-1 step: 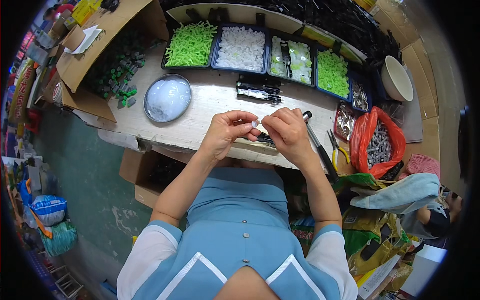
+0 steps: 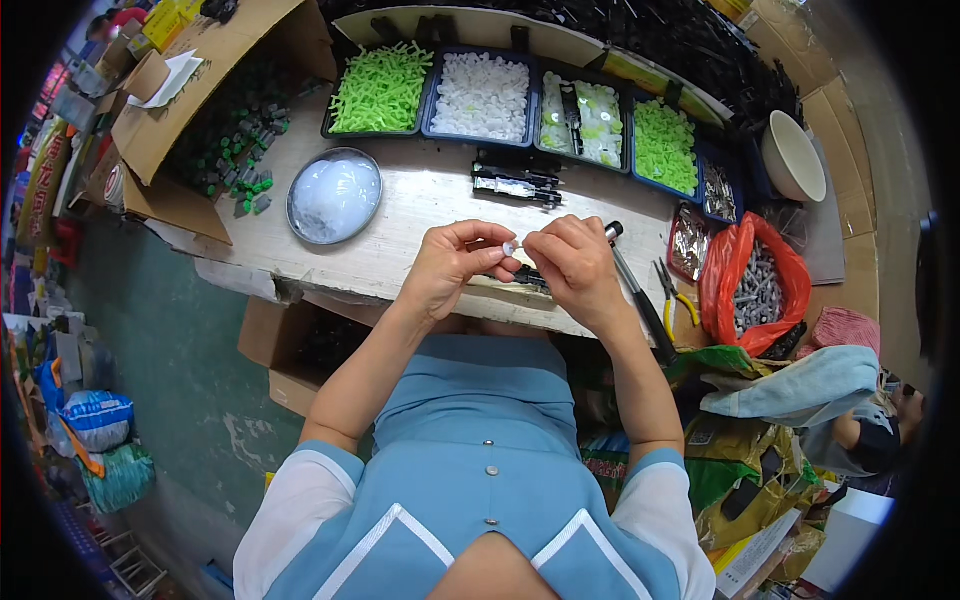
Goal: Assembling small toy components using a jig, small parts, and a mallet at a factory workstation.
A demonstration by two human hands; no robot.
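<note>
Over the near edge of the white worktable [image 2: 420,215], my left hand [image 2: 448,268] pinches a small white plastic part [image 2: 509,248] between thumb and fingertips. My right hand [image 2: 580,268] is closed close beside it, its thumb and forefinger pressed together at the part's right side. What sits between those right fingertips is too small to make out. Partly hidden under the hands lies a black part [image 2: 530,277] at the table edge. Farther back, black assemblies with a silvery middle [image 2: 515,185] lie side by side. A round metal dish [image 2: 335,238] with whitish, glossy stuff stands to the left.
Blue trays hold green strips [image 2: 382,90], white pieces [image 2: 483,90], clear-and-white parts [image 2: 600,125] and small green pieces [image 2: 665,145]. On the right are a hammer-like tool [image 2: 640,295], yellow-handled pliers [image 2: 670,300], a red bag [image 2: 715,285] of grey parts and a cream bowl [image 2: 795,158].
</note>
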